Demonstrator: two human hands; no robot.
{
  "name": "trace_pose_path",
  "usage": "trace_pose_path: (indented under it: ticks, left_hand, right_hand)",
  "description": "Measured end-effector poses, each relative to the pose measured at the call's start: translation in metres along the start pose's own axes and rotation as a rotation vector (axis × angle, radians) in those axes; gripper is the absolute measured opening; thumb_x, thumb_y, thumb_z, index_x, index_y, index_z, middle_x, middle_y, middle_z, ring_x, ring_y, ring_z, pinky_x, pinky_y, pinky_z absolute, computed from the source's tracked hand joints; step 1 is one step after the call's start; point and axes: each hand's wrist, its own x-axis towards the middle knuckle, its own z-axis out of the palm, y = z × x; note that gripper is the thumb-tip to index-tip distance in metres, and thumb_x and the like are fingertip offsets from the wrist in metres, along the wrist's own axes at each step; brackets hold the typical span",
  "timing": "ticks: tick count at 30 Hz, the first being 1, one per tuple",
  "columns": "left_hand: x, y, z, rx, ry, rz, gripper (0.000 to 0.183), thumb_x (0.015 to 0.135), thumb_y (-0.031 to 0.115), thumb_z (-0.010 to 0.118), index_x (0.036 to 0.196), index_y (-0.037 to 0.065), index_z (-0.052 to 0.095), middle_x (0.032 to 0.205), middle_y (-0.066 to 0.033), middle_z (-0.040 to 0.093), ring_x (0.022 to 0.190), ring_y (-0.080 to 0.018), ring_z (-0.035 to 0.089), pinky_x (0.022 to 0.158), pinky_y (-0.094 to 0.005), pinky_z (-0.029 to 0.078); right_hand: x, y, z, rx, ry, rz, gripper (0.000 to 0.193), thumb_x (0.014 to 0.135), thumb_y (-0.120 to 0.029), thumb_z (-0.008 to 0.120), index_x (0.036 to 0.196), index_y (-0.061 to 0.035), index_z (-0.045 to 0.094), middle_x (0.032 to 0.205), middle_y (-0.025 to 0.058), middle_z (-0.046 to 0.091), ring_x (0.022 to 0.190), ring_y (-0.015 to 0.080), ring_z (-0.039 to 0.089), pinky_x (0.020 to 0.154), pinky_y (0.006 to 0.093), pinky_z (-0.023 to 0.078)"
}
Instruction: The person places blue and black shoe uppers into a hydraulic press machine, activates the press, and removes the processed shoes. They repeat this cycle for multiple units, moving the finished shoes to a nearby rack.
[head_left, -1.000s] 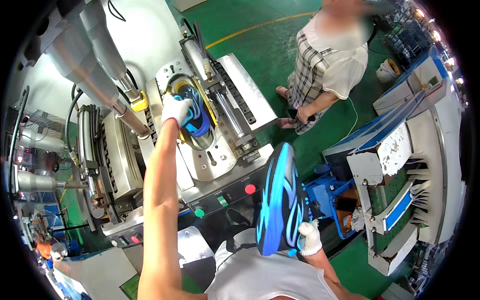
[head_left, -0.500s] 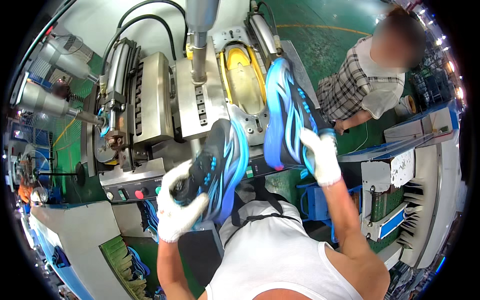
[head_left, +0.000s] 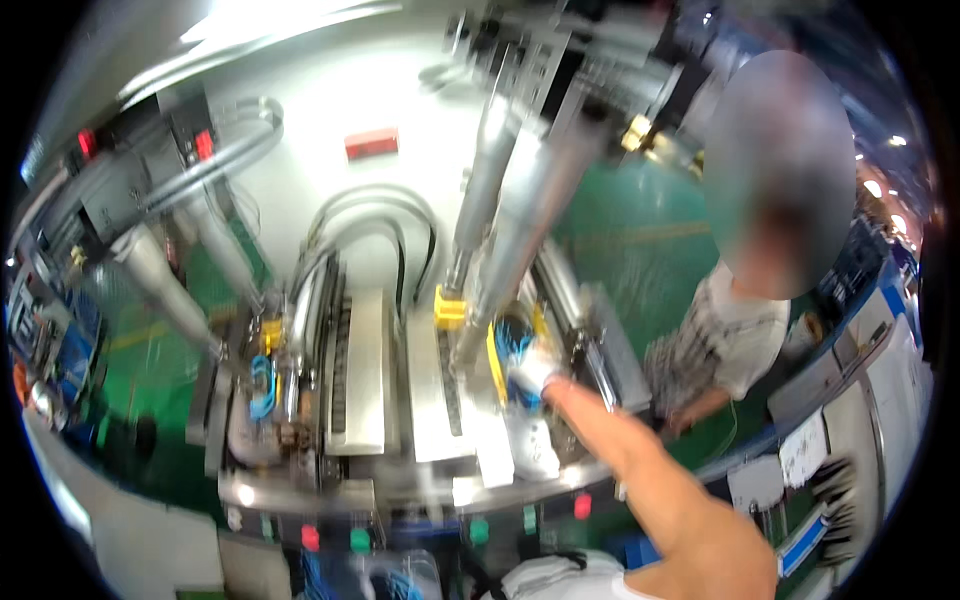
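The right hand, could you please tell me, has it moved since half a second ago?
Yes: against the yellow-edged mould, the right hand has moved forward and left, from the mould's near right to the blue shoe in it.

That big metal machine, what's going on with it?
A person's white-gloved right hand reaches into the metal machine, at a blue shoe in a slot with yellow edges. Blur hides whether the hand grips it. The left hand is out of view. Another person stands to the right of the machine.
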Motion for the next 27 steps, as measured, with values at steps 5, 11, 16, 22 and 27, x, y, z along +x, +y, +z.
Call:
trace_pose_path:
  ticks: [5, 11, 16, 22, 27]
  left_hand:
    - [0.057, -0.086, 0.018, 0.730, 0.075, -0.146, 0.054, 0.102, 0.035, 0.066, 0.144, 0.003, 0.055, 0.142, -0.0196, 0.060, 0.126, -0.0326, 0.061, 0.104, -0.0459, 0.053]
    - [0.027, -0.071, 0.053, 0.520, 0.338, -0.217, 0.067, 0.090, 0.018, 0.078, 0.150, 0.006, 0.049, 0.143, -0.0215, 0.059, 0.129, -0.0392, 0.059, 0.111, -0.0480, 0.045]
    - [0.034, -0.083, 0.054, 0.470, 0.339, -0.212, 0.072, 0.089, 0.020, 0.079, 0.151, 0.003, 0.046, 0.145, -0.0231, 0.058, 0.131, -0.0386, 0.057, 0.113, -0.0440, 0.043]
    - [0.035, -0.094, 0.050, 0.498, 0.339, -0.125, 0.072, 0.090, 0.023, 0.078, 0.152, 0.003, 0.046, 0.149, -0.0231, 0.055, 0.137, -0.0403, 0.053, 0.116, -0.0450, 0.040]
    - [0.039, -0.099, 0.046, 0.330, 0.347, -0.147, 0.073, 0.086, 0.024, 0.083, 0.146, 0.002, 0.049, 0.144, -0.0238, 0.056, 0.132, -0.0412, 0.055, 0.115, -0.0462, 0.041]
  right_hand:
    - [-0.002, -0.003, -0.005, 0.088, -0.268, 0.072, 0.072, 0.089, -0.055, 0.061, 0.132, 0.0017, 0.067, 0.152, 0.0257, 0.053, 0.138, 0.0370, 0.056, 0.116, 0.0431, 0.044]
    - [-0.010, 0.006, -0.018, 0.139, -0.162, 0.093, 0.057, 0.080, -0.042, 0.069, 0.116, 0.0030, 0.073, 0.133, 0.0272, 0.065, 0.125, 0.0376, 0.065, 0.100, 0.0435, 0.055]
    - [0.007, 0.025, 0.006, 0.025, -0.133, 0.046, 0.066, 0.083, -0.045, 0.068, 0.129, 0.0019, 0.068, 0.138, 0.0237, 0.063, 0.127, 0.0401, 0.063, 0.109, 0.0453, 0.050]
    - [0.009, 0.009, -0.005, 0.113, -0.221, 0.017, 0.079, 0.086, -0.053, 0.070, 0.138, 0.0057, 0.061, 0.137, 0.0288, 0.064, 0.126, 0.0416, 0.065, 0.109, 0.0440, 0.050]
    - [-0.086, -0.007, -0.034, 0.130, 0.110, -0.111, 0.081, 0.091, -0.047, 0.074, 0.149, 0.0035, 0.049, 0.127, 0.0271, 0.071, 0.120, 0.0401, 0.069, 0.103, 0.0458, 0.053]
